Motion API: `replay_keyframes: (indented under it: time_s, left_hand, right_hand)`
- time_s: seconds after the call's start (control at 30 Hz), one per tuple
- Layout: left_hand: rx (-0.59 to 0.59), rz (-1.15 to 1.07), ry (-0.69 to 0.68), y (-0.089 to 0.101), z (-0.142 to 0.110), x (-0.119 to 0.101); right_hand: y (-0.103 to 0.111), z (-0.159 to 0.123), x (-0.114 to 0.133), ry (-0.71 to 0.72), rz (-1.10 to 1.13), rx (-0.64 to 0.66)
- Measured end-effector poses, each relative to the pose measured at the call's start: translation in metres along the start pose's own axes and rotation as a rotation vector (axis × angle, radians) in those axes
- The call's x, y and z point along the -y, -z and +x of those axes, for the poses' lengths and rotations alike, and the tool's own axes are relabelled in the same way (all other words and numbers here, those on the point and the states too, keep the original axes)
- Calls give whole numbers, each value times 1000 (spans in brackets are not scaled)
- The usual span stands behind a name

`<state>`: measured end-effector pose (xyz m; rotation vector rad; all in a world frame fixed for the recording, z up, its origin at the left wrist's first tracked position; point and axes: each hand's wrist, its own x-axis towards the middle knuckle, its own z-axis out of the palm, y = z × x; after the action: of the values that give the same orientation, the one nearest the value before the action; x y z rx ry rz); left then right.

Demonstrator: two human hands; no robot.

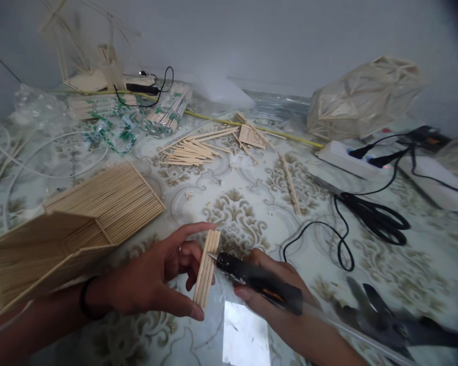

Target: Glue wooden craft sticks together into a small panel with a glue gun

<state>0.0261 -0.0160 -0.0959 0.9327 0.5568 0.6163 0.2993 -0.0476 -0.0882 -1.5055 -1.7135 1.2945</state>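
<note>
My left hand [152,277] holds a small panel of short wooden sticks [204,277] joined side by side, thumb at its lower end and index finger at its upper end. My right hand [265,317] grips a black hot glue gun [263,282]. Its metal nozzle meets the panel's right edge near the top, or lies just in front of it; I cannot tell which. A pale translucent glue stick [351,330] sticks out behind the gun. To the left of my left hand is a box-like wooden stick structure [110,198] with an angled wall.
Loose sticks [191,151] lie mid-table near a small stick panel [252,136]. Black scissors [370,211], a cord, and a white power strip [351,160] are at right, blurred pliers [381,310] lower right. Stick packs [168,112] and a faceted frame [362,99] stand behind.
</note>
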Motion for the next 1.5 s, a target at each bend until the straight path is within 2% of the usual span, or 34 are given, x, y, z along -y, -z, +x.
replay_keyframes:
  time_s: [0.13, 0.47, 0.87, 1.17, 1.5]
  left_hand:
    - [22, 6, 29, 1, -2, 1]
    - [36, 17, 64, 2, -2, 1]
    - [52, 16, 48, 3, -2, 1]
    - [37, 56, 51, 1, -6, 0]
    - [36, 48, 45, 1, -6, -1]
  right_hand:
    - [-1, 3, 5, -22, 8, -23]
    - [-2, 3, -1, -25, 37, -110]
    - [1, -1, 4, -28, -38, -49]
    - [0, 6, 13, -60, -15, -82]
    - [3, 1, 5, -19, -36, -63]
